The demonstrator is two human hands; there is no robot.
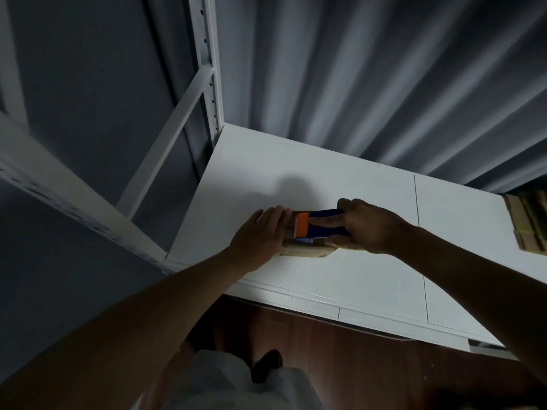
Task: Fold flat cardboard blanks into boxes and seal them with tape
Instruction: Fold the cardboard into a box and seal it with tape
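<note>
- Nearest the camera, pale trousers (225, 383) and a dark shoe (266, 365) stand on a reddish-brown floor (340, 350).
- Two bare forearms reach up and forward from the bottom corners toward the flat white worktop (340, 276), whose front edge runs just above the floor.
- The left hand (260, 235) lies with straight fingers, flat against the left end of a small brown cardboard box (305, 250); it curls round nothing.
- The small brown cardboard box sits on the white worktop between the two hands, near the worktop's left part, a little back from the front edge.
- The right hand (367, 226) grips a blue and orange handheld tape dispenser (319, 221), fingers curled round its body; the dispenser rests on top of the box, its orange end pointing toward the left hand.
- At the right edge, a stack of flat brown cardboard blanks (529, 223) lies on the worktop, well apart from the box.
- To the left, a white metal shelving frame (165, 161) with perforated posts rises beside the worktop.
- Farthest back, a grey pleated curtain (370, 78) hangs behind the worktop.
</note>
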